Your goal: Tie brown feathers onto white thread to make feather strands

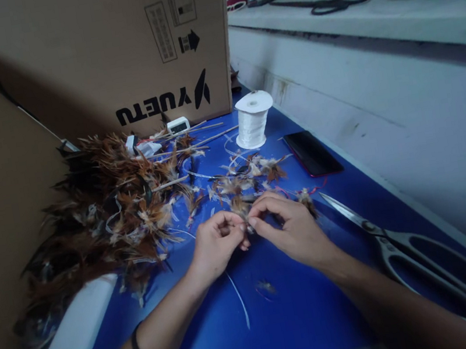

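Note:
My left hand (217, 242) and my right hand (288, 227) meet over the blue table (282, 320), fingers pinched together on a small bunch of brown and white feathers (242, 207). A thin white thread (237, 292) trails from the pinch down toward me. More loose feathers (254, 172) lie just beyond my fingers. A large heap of brown feathers (106, 212) with thin wooden sticks lies to the left. A spool of white thread (253, 119) stands upright behind the loose feathers.
Large scissors (409, 253) lie at the right front. A dark phone (311, 153) lies by the white wall. A cardboard box (107, 53) stands at the back, cardboard also at the left. A white device (73, 335) lies front left. Black scissors (330, 4) rest on the ledge.

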### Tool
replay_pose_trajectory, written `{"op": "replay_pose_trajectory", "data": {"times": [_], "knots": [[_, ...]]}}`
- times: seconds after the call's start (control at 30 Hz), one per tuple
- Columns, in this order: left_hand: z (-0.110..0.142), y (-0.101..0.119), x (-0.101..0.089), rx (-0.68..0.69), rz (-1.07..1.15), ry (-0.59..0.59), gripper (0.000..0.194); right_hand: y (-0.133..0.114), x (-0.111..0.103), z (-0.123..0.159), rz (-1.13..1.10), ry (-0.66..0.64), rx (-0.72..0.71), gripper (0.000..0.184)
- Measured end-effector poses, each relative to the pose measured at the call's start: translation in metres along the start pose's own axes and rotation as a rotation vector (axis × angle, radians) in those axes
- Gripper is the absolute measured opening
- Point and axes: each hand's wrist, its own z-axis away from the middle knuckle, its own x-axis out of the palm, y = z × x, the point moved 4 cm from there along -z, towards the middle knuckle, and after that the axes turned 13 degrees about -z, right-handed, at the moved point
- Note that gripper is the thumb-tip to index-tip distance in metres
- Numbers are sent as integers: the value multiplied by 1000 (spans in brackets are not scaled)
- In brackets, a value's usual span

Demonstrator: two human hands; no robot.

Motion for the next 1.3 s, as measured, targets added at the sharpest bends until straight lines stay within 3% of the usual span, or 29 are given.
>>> {"op": "replay_pose_trajectory", "data": {"times": [0.4,0.9,1.3], "knots": [[2,3,-2,-110,109,19,14,-5,3,4,-21,-66,-109,9],[2,3,-4,-163,153,34,15,-1,4,5,-5,-54,-111,9],[2,0,-4,-236,210,8,17,-4,6,3,0,-147,-205,11]]}}
